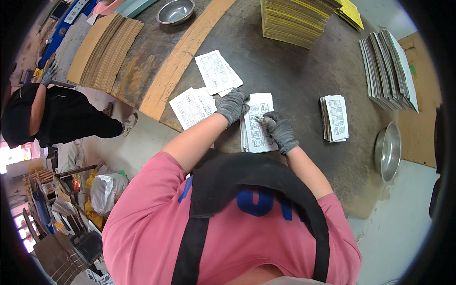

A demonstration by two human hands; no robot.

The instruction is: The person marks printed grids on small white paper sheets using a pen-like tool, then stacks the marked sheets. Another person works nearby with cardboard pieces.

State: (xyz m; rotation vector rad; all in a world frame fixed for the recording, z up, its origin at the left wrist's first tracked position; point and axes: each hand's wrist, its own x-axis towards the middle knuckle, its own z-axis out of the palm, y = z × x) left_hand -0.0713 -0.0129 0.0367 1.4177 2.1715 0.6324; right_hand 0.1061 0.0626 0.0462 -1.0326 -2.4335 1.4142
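Observation:
A stack of white printed cards [259, 137] with line drawings lies on the dark table in front of me. My left hand [232, 105], in a grey knit glove, rests at the stack's upper left edge with its fingers curled together; what is in them is hidden. Over the right side of the cards, my gloved right hand [281, 133] has its fingers pinched together near the middle of the top card. Something small and pale shows at those fingertips, too small to name. Two more groups of printed cards, one upper [217, 71] and one lower [192, 108], lie fanned beside my left hand.
Another card stack [336, 118] sits to the right, near a metal bowl [388, 152] at the edge. Tall stacks of yellow-edged board [297, 21], grey board [389, 71] and brown cardboard [102, 52] surround the table [304, 71]. A second bowl [175, 12] stands far left. A person in black [71, 114] is at the left.

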